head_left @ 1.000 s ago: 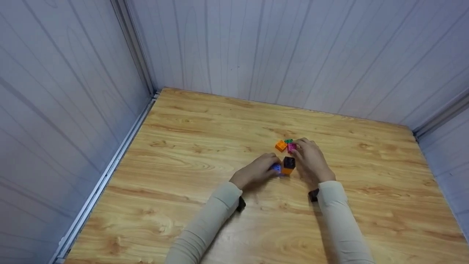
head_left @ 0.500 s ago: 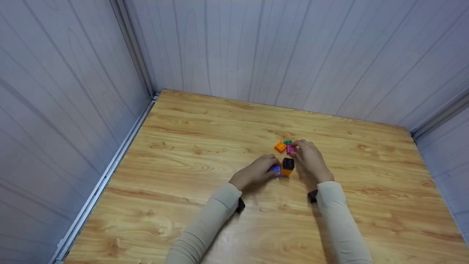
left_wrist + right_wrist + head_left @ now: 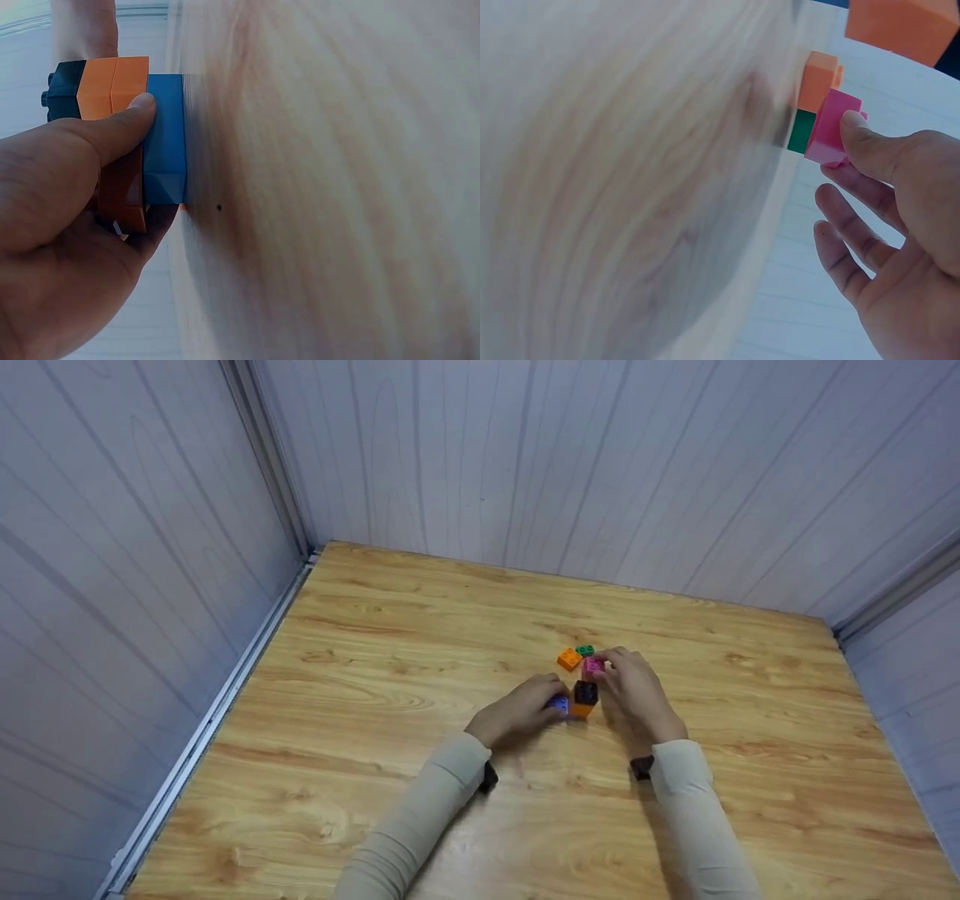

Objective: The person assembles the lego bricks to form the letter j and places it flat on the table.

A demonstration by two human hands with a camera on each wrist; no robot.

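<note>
In the head view my left hand (image 3: 521, 709) grips a stack of toy building bricks at its left side. Blue studs (image 3: 559, 703) show beside an orange part (image 3: 581, 709) with a black brick (image 3: 586, 692) on top. The left wrist view shows a blue brick (image 3: 164, 139) lowest, against the tabletop, and a dark reddish-brown piece (image 3: 124, 187) partly behind the thumb. My right hand (image 3: 634, 690) pinches a pink brick (image 3: 832, 127) between thumb and forefinger, other fingers loosely bent. The pink brick looks slightly tilted and apart from the tabletop.
A loose orange brick (image 3: 569, 659) and a green brick (image 3: 585, 650) lie on the wooden tabletop (image 3: 405, 660) just beyond the pink one. Pale panel walls (image 3: 480, 457) stand behind and at both sides. A dark device (image 3: 489, 778) is on the left wrist.
The pink brick, in my right fingers, has come slightly away from the green brick, towards the stack. The left hand keeps its hold on the stack. The head view has shifted a little.
</note>
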